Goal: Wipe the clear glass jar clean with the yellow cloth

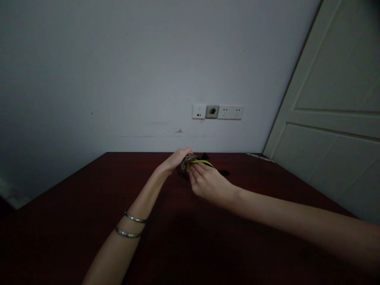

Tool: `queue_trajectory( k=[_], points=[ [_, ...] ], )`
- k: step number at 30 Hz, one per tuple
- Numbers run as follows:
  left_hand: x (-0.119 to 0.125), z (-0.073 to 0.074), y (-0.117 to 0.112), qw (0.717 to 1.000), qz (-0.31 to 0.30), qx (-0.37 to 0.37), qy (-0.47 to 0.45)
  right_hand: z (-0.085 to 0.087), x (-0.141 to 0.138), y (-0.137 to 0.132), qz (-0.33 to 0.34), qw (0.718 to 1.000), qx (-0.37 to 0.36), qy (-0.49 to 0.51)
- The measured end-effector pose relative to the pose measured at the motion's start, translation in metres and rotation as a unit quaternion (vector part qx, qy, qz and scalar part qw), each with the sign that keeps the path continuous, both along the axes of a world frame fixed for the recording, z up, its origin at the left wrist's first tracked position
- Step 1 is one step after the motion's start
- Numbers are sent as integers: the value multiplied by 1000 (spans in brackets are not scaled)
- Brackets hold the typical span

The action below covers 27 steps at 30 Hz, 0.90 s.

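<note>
My left hand [178,159] curls round the far left side of a shiny brownish, crumpled bundle [183,166], perhaps plastic or fabric; its kind is hard to make out in the dim light. Close against it is my right hand [206,182], fingers pressed together at the bundle's near right edge, with the fingertips partly hidden by it. A yellow strip [204,161] curves over the right fingers. Soft black pieces [224,173] stick out behind and to the right of that hand. What lies between the fingers is mostly hidden.
Both hands are over a dark red table [89,206] that meets a pale wall [133,79]. On the wall is a row of sockets and switches [230,112]. A flat printed strip [259,157] lies at the back right corner, beside a white panelled door [332,99].
</note>
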<state>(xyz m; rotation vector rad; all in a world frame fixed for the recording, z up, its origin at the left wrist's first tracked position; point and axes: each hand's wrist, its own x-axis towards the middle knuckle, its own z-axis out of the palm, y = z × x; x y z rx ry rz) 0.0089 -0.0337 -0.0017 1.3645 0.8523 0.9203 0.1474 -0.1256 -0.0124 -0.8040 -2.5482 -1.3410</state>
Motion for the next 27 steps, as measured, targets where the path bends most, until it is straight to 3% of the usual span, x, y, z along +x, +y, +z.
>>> queue_trajectory(
  k=[6, 13, 16, 19, 21, 23, 27],
  points=[
    [-1, 4, -2, 997, 18, 70, 23, 24, -10, -5, -25, 987, -151, 59],
    [4, 6, -3, 991, 36, 115, -66, 49, -12, -4, -77, 963, -198, 165],
    [6, 4, -2, 986, 26, 111, -120, 57, -12, -4, -77, 943, -246, 212],
    [7, 3, -4, 978, 22, 100, -180, 63, -11, -3, -65, 905, -312, 282],
    [7, 2, -5, 973, 28, 98, -209, 65, -9, -1, -49, 861, -372, 345],
    [8, 1, -7, 966, 44, 106, -231, 65, -7, 1, -28, 789, -452, 416],
    [12, -2, -10, 949, 89, 114, -281, 58, -4, 5, 13, 584, -585, 563]
  ],
)
